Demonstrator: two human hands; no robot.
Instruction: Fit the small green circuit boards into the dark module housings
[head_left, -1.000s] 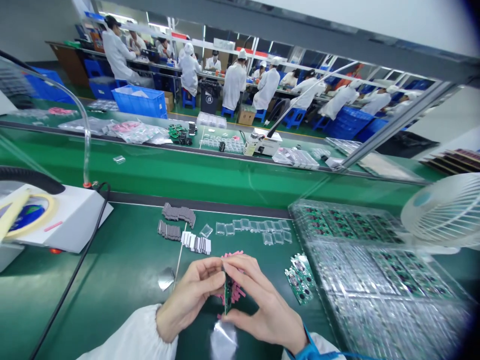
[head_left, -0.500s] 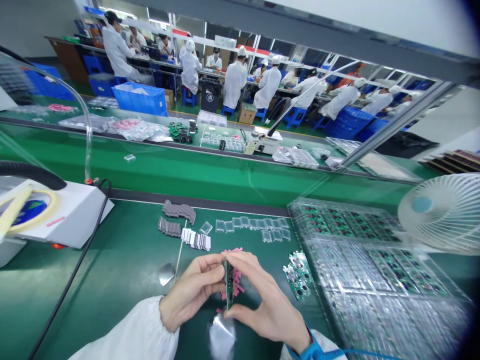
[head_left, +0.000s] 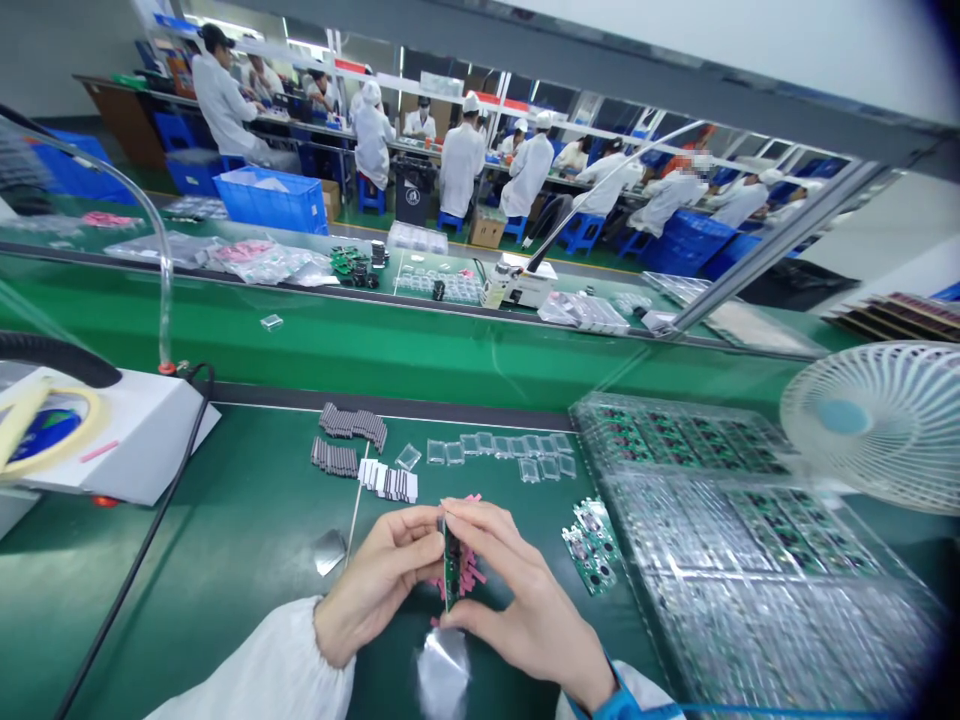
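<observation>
Between my two hands a green circuit board (head_left: 451,568) stands on edge above the bench. My left hand (head_left: 390,575) pinches its left side between thumb and fingers. My right hand (head_left: 521,590) grips the board's ends, fingertips at the top and thumb at the bottom. Behind the board lies a pile of pink strips (head_left: 469,572), partly hidden by my hands. Just below is a clear, shiny plastic piece (head_left: 443,672). Left of my left hand lies a silvery flat piece (head_left: 329,552). Several green boards (head_left: 591,547) lie right of my right hand.
Stacked clear trays of boards (head_left: 720,530) fill the right side, beside a white fan (head_left: 862,425). Small clear square cases (head_left: 517,446) and rows of grey-edged pieces (head_left: 352,425) lie behind my hands. A white machine (head_left: 142,430) with a black cable stands left.
The camera view has shifted slightly. Both hands keep hold of the circuit board, which is turned a little; its grip looks nearly the same.
</observation>
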